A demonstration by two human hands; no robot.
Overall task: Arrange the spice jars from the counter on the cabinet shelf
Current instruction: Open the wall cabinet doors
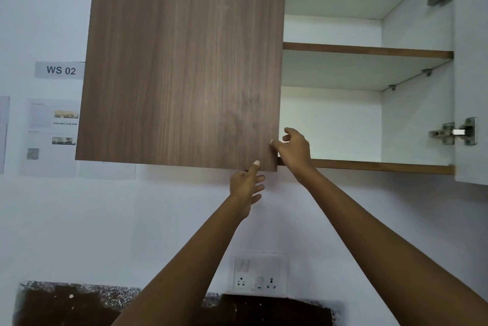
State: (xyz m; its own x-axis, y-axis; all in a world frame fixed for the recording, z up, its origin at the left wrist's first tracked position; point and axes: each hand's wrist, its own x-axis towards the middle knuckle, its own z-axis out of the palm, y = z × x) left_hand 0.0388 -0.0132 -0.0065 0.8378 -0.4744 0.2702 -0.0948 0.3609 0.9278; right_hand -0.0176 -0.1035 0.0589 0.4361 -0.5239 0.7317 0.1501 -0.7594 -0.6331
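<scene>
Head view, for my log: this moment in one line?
left hand: touches brown wood-grain cabinet door bottom corner | right hand: grips door edge

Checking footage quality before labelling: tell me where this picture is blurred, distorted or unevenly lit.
Head view: wide-angle distortion slants the cabinet door and shelf edge; the wall papers are too soft to read, though the WS 02 sign is legible; lighting is soft and bluish, no glare.
</scene>
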